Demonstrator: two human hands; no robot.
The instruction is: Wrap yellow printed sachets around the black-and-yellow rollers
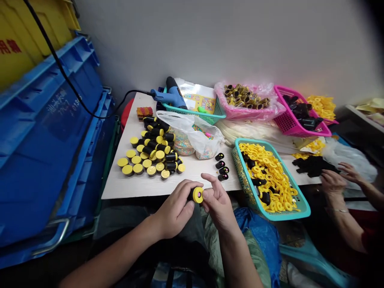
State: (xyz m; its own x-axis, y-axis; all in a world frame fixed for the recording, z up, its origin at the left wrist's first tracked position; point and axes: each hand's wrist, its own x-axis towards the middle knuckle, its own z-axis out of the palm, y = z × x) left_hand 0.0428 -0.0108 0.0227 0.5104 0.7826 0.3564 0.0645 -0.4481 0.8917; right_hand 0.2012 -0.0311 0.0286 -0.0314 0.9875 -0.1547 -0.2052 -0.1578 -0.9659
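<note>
Just in front of the table's near edge, my left hand (pixel 177 208) is closed around a small black cylinder with a yellow ring on its end (pixel 198 195). Something pink shows through the ring's hole. My right hand (pixel 217 200) touches the ring's right side with thumb and bent fingers, one finger raised. Beyond my hands, several open black cylinders (pixel 222 165) with small coloured bits inside stand in a short row. To their left lies a pile of black cylinders with yellow ends (pixel 156 148).
A teal basket (pixel 303 214) of yellow rings overhangs the table edge at right. Behind are a plastic bag of coloured beads (pixel 207 150), a blue heat gun (pixel 171 97) with a cable, and pink baskets (pixel 288 126). Another person's hands (pixel 334 184) work at far right. Blue crates (pixel 54 152) stand left.
</note>
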